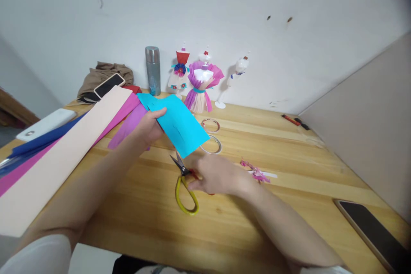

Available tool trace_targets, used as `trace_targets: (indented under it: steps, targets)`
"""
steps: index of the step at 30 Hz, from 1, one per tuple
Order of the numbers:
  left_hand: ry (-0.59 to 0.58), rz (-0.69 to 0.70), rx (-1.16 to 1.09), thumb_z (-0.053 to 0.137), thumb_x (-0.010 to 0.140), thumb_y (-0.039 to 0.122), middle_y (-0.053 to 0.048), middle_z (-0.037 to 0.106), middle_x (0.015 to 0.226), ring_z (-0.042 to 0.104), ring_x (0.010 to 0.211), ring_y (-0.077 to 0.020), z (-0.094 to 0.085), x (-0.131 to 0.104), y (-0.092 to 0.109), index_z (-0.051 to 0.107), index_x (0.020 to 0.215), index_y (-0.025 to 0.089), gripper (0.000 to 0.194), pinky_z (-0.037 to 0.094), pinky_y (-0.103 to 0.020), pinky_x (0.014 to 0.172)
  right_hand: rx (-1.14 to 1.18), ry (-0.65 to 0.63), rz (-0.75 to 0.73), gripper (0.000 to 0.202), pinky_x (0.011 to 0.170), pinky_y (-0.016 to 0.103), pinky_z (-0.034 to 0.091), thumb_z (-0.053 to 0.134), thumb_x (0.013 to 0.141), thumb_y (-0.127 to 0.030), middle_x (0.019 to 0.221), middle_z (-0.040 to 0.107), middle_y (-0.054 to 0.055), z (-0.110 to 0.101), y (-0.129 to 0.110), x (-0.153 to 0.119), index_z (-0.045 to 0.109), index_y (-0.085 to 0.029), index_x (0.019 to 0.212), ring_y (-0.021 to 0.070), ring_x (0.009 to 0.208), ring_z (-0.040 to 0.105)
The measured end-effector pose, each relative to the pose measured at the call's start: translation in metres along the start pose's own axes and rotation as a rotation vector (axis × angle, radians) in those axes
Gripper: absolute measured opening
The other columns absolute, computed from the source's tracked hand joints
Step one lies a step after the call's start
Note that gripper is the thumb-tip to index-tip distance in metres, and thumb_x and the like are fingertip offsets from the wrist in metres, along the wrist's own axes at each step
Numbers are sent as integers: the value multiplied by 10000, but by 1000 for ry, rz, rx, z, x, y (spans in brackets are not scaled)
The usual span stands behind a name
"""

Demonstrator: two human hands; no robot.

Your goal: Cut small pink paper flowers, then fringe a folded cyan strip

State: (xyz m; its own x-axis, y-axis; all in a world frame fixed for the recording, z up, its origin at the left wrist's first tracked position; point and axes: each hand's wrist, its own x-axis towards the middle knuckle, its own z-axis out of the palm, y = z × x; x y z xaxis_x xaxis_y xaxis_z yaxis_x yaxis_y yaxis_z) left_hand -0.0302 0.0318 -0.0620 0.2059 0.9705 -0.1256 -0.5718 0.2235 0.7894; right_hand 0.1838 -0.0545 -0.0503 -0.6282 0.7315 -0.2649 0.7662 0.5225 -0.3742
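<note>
My left hand (151, 127) holds a bent turquoise sheet of crepe paper (183, 126) near its left end, thumb on top, above the table. Just right of it, my right hand (220, 174) reaches down over a pair of scissors (183, 171), fingers curled and somewhat blurred. The scissors' dark blades are slightly apart and point away to the left. One yellow handle loop shows below the thumb; the other side lies under the hand, with bits of red showing. Two tape rolls (218, 144) lie behind the right hand.
Pale, pink and blue paper strips (73, 150) spread along the left, by a white case (48, 124). A flask (153, 70) and small dressed mannequins (201, 81) line the wall. Pink scraps (255, 172) lie right of centre; a phone (369, 231) rests at right.
</note>
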Motion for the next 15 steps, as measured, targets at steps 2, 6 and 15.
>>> trace_targets:
  steps: [2, 6, 15]
  targets:
    - [-8, 14, -35, 664, 928, 251, -132, 783, 1252, 563, 1416, -376, -2, 1, 6, 647, 1388, 146, 472, 467, -562, 1180, -77, -18, 23, 437, 586, 298, 405, 807, 782, -453, 843, 746, 76, 13, -12, 5, 722, -197, 1126, 246, 736, 686]
    - [-46, 56, -76, 573, 996, 270, -143, 767, 1286, 531, 1450, -351, -3, 2, 15, 609, 1443, 116, 474, 451, -526, 1201, -219, -71, 66, 706, 693, 363, 494, 806, 787, -449, 1133, 745, 204, 27, -29, 11, 599, -132, 1383, 357, 973, 724]
    - [5, 122, -35, 553, 1013, 328, -150, 779, 1234, 572, 1398, -368, -2, 3, 28, 661, 1360, 110, 424, 476, -554, 1163, -22, -17, -91, 478, 704, 329, 464, 590, 825, -127, 1143, 694, 158, 32, -30, 9, 621, -154, 1301, 266, 920, 683]
